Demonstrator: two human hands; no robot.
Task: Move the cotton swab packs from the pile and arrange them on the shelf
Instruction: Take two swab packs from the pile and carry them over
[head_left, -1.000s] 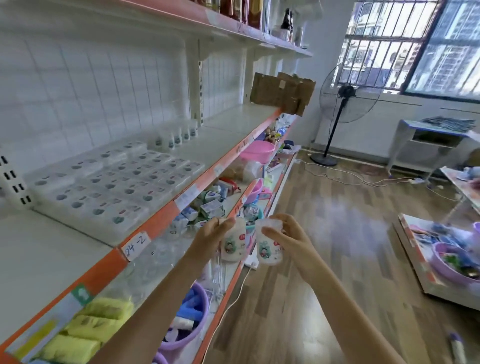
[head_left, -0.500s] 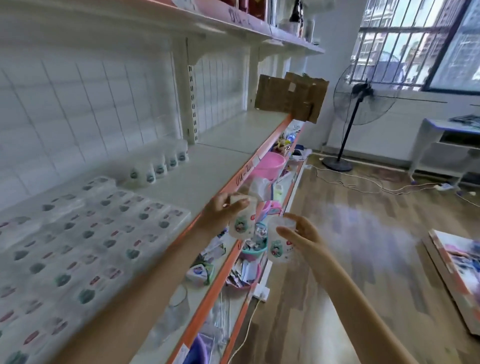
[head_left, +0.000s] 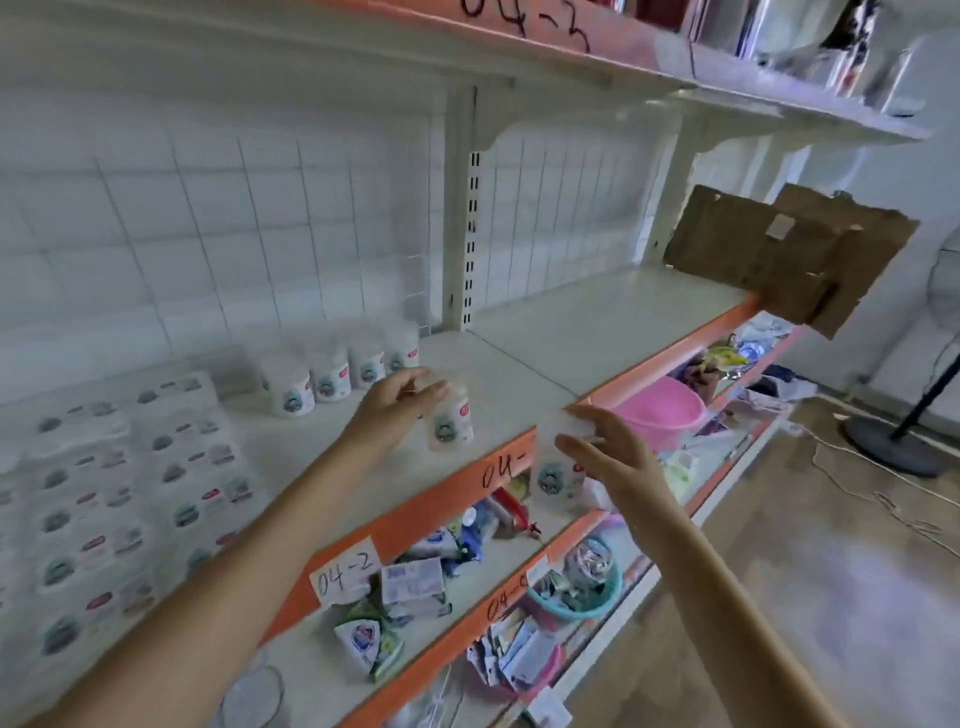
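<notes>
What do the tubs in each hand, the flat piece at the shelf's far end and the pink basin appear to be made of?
Left-hand tub and right-hand tub: probably translucent plastic with printed labels, white contents showing through. Flat piece: brown cardboard, matte, with ragged torn edges. Pink basin: likely moulded plastic, smooth, uniformly coloured. Blur leaves finishes uncertain.

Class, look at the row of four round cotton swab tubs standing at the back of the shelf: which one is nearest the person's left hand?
The rightmost tub of the row, just behind the left hand; the other three stand farther left.
</notes>
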